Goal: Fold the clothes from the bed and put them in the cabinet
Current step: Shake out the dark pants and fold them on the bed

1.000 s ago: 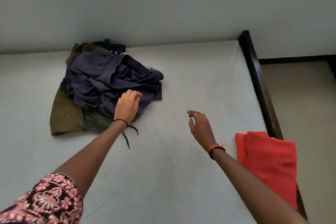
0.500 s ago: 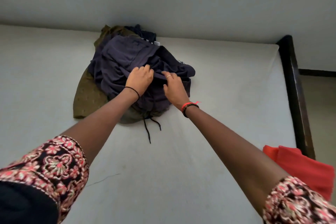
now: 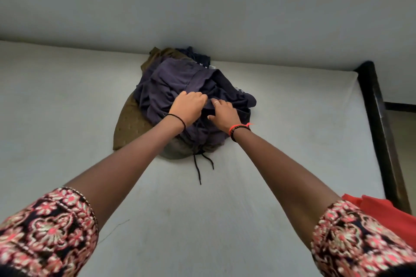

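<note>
while both arms reach up the middle of the frame, the left hand [image 3: 190, 108] and right hand [image 3: 225, 114] meet on top of the pile [image 3: 180, 96] of clothes, which sits on the bed [image 3: 67, 119] just above centre, against the wall [image 3: 202, 7]. the left fingers [image 3: 199, 96] curl down into the purple garment [image 3: 175, 78] at the top of the pile and grip a fold of it. the right fingers [image 3: 216, 103] lie forward beside them, one wearing a ring, with the tips hidden in the dark folds, so i cannot tell whether they grip or only press; the thumb sticks out toward the left hand. an olive cloth [image 3: 130, 126] spreads under the pile on its left side. a black drawstring [image 3: 198, 168] trails from the pile's lower edge onto the sheet. a thin black band circles the left wrist, and red and black bands circle the right. floral sleeves [image 3: 45, 231] fill the lower corners. a red cloth [image 3: 387, 211] lies at lower right by the dark bed frame [image 3: 380, 130].
</note>
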Motion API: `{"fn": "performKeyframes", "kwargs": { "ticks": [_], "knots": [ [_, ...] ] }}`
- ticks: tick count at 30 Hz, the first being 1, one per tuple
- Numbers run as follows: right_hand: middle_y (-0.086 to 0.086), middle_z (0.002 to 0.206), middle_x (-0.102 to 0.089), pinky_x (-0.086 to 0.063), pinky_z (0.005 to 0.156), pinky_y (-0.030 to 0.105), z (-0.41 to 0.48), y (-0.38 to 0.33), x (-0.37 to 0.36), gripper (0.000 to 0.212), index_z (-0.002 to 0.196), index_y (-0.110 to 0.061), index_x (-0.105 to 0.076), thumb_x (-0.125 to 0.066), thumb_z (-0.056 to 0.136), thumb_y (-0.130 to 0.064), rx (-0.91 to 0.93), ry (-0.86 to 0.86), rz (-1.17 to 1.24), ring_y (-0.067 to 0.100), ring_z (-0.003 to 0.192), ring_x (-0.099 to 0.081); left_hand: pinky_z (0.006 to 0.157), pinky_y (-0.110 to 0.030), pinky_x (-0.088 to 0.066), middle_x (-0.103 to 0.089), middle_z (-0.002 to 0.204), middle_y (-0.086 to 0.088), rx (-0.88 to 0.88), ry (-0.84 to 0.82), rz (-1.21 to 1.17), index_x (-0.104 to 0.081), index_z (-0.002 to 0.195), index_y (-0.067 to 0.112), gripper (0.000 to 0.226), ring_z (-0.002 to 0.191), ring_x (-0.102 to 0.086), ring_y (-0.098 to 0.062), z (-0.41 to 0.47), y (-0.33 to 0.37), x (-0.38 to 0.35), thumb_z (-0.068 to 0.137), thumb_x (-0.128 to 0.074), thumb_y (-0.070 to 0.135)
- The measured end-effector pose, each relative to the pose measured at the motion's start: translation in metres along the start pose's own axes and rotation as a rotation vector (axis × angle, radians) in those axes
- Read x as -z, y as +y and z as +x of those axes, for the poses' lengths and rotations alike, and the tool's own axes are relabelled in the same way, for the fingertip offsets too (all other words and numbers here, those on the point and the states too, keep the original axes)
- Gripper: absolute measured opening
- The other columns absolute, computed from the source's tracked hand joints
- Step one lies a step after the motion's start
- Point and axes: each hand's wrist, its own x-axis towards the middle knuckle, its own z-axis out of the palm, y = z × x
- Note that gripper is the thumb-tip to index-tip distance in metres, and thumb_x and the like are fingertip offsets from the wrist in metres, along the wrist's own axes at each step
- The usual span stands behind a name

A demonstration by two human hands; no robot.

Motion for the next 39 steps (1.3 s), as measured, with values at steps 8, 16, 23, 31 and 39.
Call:
{"fn": "performKeyframes", "kwargs": {
  "ticks": [8, 16, 23, 31, 39],
  "knots": [
    [0.013, 0.127, -0.056, -0.038, 0.090, 0.044, 0.004, -0.003, -0.010, 0.037, 0.131, -0.014, -0.047, -0.035, 0.096, -0.010, 0.047, 0.082, 0.021, 0.034, 0.118, -0.050, 0.082, -0.037, -0.039, -0.046, 0.119, -0.012, 0.017, -0.018, 0.089, -0.016, 0.150, 0.028, 0.062, 0.107, -0.050, -0.029, -0.021, -0.014, -0.025, 0.096, -0.043, 0.012],
    [0.018, 0.104, -0.064, -0.041, 0.073, 0.037, -0.085, -0.010, 0.014, 0.019, 0.102, -0.007, -0.054, -0.045, 0.098, -0.023, 0.286, -0.187, 0.241, 0.036, 0.096, -0.059, 0.078, -0.033, -0.048, -0.063, 0.113, -0.006, -0.410, 0.166, 0.309, -0.066, 0.099, 0.023, 0.028, 0.097, -0.062, -0.026, -0.038, -0.010, 0.000, 0.078, -0.049, 0.015],
    [0.012, 0.102, -0.068, -0.047, 0.075, 0.039, -0.149, -0.015, 0.078, 0.035, 0.107, -0.010, -0.065, -0.061, 0.089, -0.040, 0.372, -0.172, 0.338, 0.028, 0.091, -0.062, 0.108, -0.033, -0.028, -0.056, 0.131, -0.005, -0.655, -0.328, -0.060, -0.054, 0.123, 0.016, 0.039, 0.126, -0.047, -0.024, -0.064, 0.012, 0.069, 0.086, -0.060, 0.028],
    [-0.012, 0.069, -0.057, -0.040, 0.061, 0.025, -0.206, -0.024, 0.206, 0.022, 0.087, -0.012, -0.066, -0.070, 0.084, -0.033, 0.354, -0.029, 0.481, 0.000, 0.064, -0.051, 0.111, -0.034, -0.021, -0.067, 0.105, -0.007, -0.628, -0.173, 0.007, -0.055, 0.119, 0.019, 0.031, 0.106, -0.057, -0.026, -0.072, 0.035, 0.203, 0.091, -0.052, 0.033],
    [-0.014, 0.062, -0.048, -0.036, 0.057, 0.023, -0.259, -0.045, 0.351, 0.028, 0.065, -0.026, -0.054, -0.081, 0.073, -0.028, 0.430, 0.156, 0.555, 0.002, 0.061, -0.044, 0.112, -0.031, -0.023, -0.070, 0.103, -0.002, -0.677, 0.014, 0.108, -0.065, 0.112, 0.025, 0.047, 0.105, -0.060, -0.020, -0.073, 0.046, 0.383, 0.090, -0.036, 0.055]
  ]
}}
